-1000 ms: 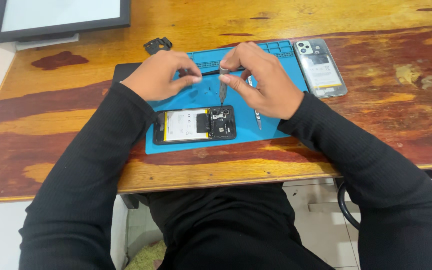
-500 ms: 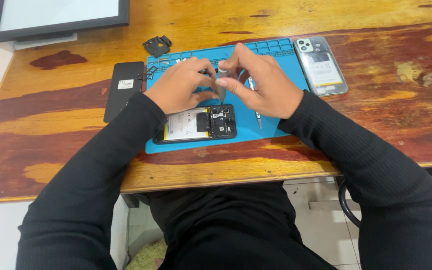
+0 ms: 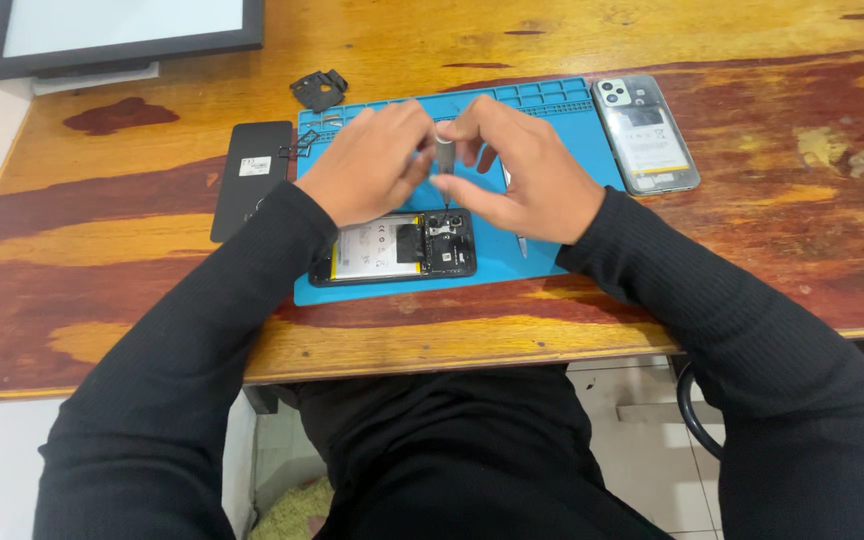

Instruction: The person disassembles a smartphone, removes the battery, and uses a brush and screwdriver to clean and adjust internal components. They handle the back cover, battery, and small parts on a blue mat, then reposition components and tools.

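A small screwdriver point(image 3: 445, 160) is gripped upright between the fingers of the left hand point(image 3: 367, 165) and the right hand point(image 3: 522, 170), which are brought together. Its tip is set on the opened phone point(image 3: 397, 248), laid on the blue mat point(image 3: 552, 110).

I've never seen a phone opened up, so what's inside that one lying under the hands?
Inside the opened phone: a pale battery and dark camera-end parts. A small screwdriver, held by the left hand and right hand, points down there. The hands cover its upper edge.
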